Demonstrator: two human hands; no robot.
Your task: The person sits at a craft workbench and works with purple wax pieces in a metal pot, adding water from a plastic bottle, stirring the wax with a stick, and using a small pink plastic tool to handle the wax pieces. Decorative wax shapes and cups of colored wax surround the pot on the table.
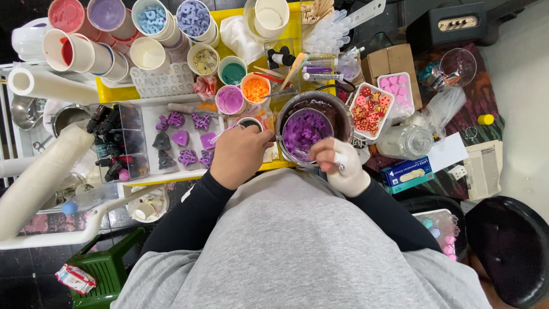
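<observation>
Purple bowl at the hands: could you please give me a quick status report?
Left hand bare, resting beside the bowl. Right hand gloved, at the purple bowl, grip unclear. Bowl sits inside a metal pot. Cups crowd close.

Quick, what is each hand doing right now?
Left hand: closed, resting by the small dark cup.
Right hand: closed on a thin stirrer in the purple bowl.

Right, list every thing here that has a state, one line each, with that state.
Round metal bowl of purple pieces: filled, upright, tool dipped in it.
Left hand: closed, resting by the bowl's rim.
Right hand: wrapped in white, fingers pinching a thin stirring tool.
Small orange cup: full of orange bits.
Small purple cup: filled with purple.
Clear glass jar: lying on its side.
White tray of red and yellow pieces: full.
Blue glove box: flat, closed.
</observation>
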